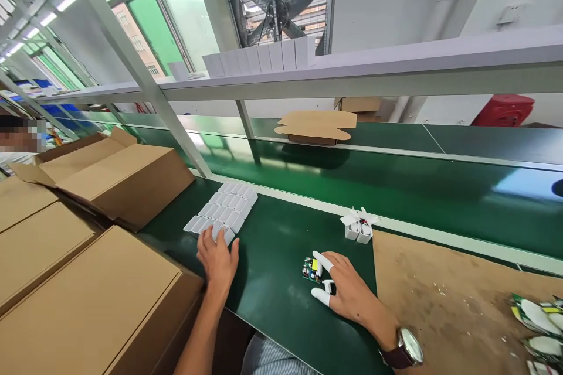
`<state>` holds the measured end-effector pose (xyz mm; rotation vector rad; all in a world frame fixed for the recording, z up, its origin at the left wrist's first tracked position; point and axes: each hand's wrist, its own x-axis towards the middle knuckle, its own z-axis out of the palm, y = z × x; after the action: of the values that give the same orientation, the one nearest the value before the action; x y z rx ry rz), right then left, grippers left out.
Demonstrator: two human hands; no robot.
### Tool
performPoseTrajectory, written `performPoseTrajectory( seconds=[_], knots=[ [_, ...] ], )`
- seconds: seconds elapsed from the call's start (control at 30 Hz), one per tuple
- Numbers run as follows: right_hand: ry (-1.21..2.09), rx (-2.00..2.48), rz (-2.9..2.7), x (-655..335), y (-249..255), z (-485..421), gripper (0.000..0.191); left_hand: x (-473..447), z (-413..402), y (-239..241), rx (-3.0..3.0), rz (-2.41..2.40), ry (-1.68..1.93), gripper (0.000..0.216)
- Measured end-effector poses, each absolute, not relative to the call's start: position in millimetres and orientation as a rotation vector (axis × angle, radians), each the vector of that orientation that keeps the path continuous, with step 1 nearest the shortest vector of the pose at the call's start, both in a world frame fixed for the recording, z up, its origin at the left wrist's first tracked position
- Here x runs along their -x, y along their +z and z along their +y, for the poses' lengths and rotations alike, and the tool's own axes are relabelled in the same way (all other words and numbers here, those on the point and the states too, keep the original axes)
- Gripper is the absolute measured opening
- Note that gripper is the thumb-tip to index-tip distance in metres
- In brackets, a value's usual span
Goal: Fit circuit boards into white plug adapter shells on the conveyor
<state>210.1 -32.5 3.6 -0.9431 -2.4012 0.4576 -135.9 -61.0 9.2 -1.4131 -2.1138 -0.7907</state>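
My left hand [219,261] reaches over the near end of a block of white plastic cases [226,206], fingers spread around the nearest case [229,236]. Whether its fingertips press on that case I cannot tell. White finger cots cover fingertips of my right hand [349,290], whose thumb and forefinger stand apart. By those fingertips is a small circuit board [311,268] with a yellow component. A white plastic piece [328,286] shows between thumb and forefinger, partly hidden by the hand.
Cardboard boxes [97,299] crowd the left side. Two white cases with parts sticking out [358,227] stand by the rail. A brown board [457,299] lies at right, with several circuit boards [541,319] on its edge. Behind runs a green belt [299,170]; a person [20,137] is far left.
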Motion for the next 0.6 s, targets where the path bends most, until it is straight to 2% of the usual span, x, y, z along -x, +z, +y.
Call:
performPoseTrajectory(
  seconds=[0.17,0.33,0.47,0.6],
  knots=[
    [0.492,0.961,-2.397,-207.9,9.4,-33.7,0.069,135.6,-70.8,-0.8,1.456,-1.992,-0.971,0.018],
    [0.42,1.083,-2.345,-219.0,7.3,-26.2,0.06,87.8,-52.6,5.0,2.194,-1.792,-1.263,0.013],
    [0.43,1.217,-2.324,-228.7,1.3,-20.2,0.06,49.7,-23.8,11.6,2.691,-1.72,-1.209,0.016],
    [0.436,1.259,-2.345,-230.0,0.6,-18.0,0.057,37.4,15.7,24.4,3.039,-1.651,-1.07,0.028]
  ],
)
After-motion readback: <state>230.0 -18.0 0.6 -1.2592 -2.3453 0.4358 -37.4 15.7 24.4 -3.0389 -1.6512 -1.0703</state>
